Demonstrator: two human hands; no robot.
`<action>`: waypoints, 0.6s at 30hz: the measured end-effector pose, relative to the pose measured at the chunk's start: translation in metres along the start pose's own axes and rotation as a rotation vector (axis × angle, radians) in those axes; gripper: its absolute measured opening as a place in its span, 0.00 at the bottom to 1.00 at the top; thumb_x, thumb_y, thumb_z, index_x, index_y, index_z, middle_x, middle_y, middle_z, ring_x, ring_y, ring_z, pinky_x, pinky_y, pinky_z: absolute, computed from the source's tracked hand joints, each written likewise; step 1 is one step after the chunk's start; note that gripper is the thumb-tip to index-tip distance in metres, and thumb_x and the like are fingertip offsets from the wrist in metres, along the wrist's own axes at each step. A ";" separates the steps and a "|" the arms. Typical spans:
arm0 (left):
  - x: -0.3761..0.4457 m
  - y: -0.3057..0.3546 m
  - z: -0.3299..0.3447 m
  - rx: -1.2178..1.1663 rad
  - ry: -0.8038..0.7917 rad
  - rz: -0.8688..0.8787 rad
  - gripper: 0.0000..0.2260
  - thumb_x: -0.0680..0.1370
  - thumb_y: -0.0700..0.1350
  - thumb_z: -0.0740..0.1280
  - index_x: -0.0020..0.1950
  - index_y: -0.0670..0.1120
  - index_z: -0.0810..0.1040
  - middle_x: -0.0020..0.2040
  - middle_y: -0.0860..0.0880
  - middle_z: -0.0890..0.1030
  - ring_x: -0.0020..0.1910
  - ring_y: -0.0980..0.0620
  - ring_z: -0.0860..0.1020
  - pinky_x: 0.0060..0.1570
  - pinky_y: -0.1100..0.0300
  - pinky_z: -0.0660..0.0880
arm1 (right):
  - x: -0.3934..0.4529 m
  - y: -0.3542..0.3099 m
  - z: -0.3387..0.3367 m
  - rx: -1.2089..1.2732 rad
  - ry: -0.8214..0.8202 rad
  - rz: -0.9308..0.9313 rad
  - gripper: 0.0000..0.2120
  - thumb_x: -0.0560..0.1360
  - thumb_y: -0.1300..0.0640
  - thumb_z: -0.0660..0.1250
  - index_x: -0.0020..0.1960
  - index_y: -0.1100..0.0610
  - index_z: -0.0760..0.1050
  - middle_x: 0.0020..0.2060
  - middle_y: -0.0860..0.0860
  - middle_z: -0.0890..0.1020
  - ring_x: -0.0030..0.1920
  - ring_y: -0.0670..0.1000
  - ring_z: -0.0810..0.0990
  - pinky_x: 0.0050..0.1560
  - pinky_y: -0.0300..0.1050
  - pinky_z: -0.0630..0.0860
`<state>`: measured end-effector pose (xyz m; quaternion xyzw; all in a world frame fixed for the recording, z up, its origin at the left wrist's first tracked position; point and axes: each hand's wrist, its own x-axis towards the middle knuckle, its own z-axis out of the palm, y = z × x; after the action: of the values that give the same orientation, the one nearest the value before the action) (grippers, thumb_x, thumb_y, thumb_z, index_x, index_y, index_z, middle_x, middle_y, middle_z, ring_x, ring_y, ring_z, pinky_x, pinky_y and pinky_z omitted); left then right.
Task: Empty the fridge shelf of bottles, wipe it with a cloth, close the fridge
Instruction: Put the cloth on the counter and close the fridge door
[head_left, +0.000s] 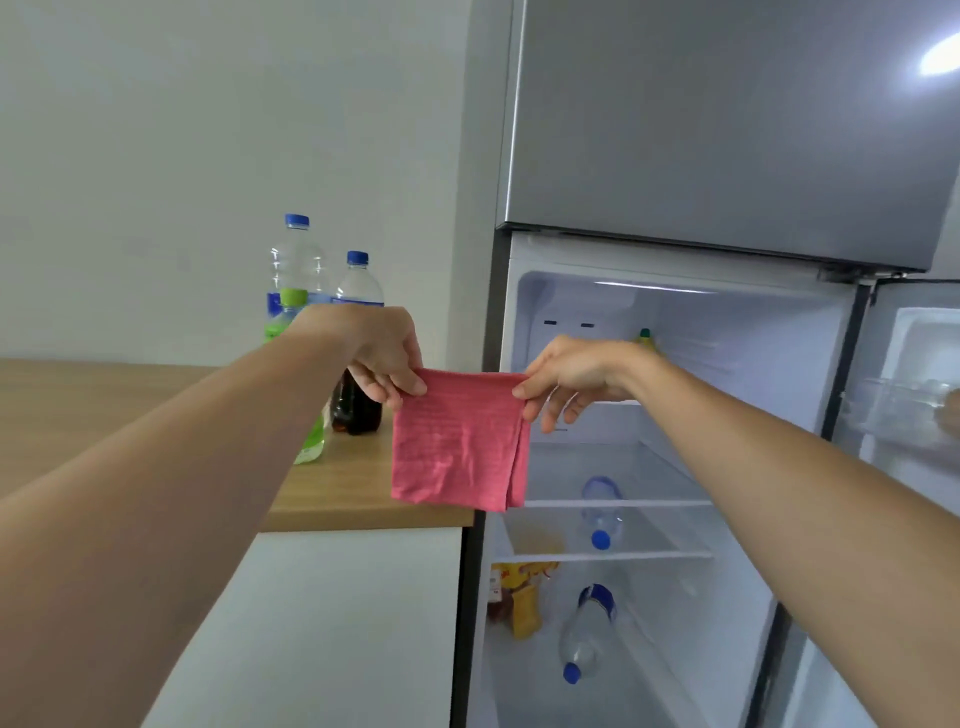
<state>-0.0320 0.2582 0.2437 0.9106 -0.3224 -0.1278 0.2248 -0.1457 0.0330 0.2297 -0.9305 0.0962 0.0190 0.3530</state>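
Left hand (384, 358), right hand (566, 379) pinch folded pink cloth (457, 441) taut; bottles (317, 291) on counter (104, 405); shelf (613, 503) wiping, fridge closing left.

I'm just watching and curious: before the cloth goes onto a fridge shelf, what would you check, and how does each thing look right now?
1. Cloth held firmly: ok. The left hand and right hand each pinch a top corner of the pink cloth.
2. Cloth folded for wiping: ok, it hangs doubled.
3. Fridge door open: ok, it is swung out to the right.
4. Bottles moved out: ok in part. Several bottles stand on the wooden counter.
5. Upper shelf bare: cannot tell, hands and cloth cover part of it.
6. Lower shelves bare: not ok. One water bottle lies there, another lower down.
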 end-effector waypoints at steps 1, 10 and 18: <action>0.001 -0.010 -0.003 -0.025 0.018 -0.027 0.06 0.75 0.39 0.74 0.50 0.40 0.83 0.42 0.41 0.88 0.42 0.48 0.87 0.37 0.62 0.82 | 0.010 -0.008 0.006 0.009 0.023 -0.012 0.07 0.79 0.60 0.70 0.53 0.63 0.79 0.42 0.57 0.87 0.34 0.54 0.85 0.33 0.44 0.76; 0.031 -0.096 0.025 0.116 0.728 0.120 0.08 0.72 0.37 0.70 0.47 0.44 0.87 0.39 0.45 0.81 0.38 0.46 0.79 0.37 0.57 0.72 | 0.075 -0.020 0.081 -0.019 0.283 -0.204 0.12 0.82 0.59 0.63 0.62 0.59 0.81 0.50 0.54 0.83 0.28 0.54 0.86 0.21 0.39 0.74; 0.006 -0.147 0.115 0.155 0.546 0.071 0.13 0.70 0.37 0.64 0.47 0.46 0.86 0.45 0.44 0.84 0.47 0.41 0.81 0.46 0.52 0.79 | 0.065 0.054 0.172 -0.292 0.347 -0.289 0.14 0.83 0.52 0.61 0.60 0.50 0.83 0.41 0.50 0.86 0.27 0.47 0.82 0.35 0.49 0.84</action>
<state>0.0071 0.3177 0.0713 0.9139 -0.2904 0.1551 0.2374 -0.0865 0.0961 0.0586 -0.9649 0.0178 -0.1777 0.1925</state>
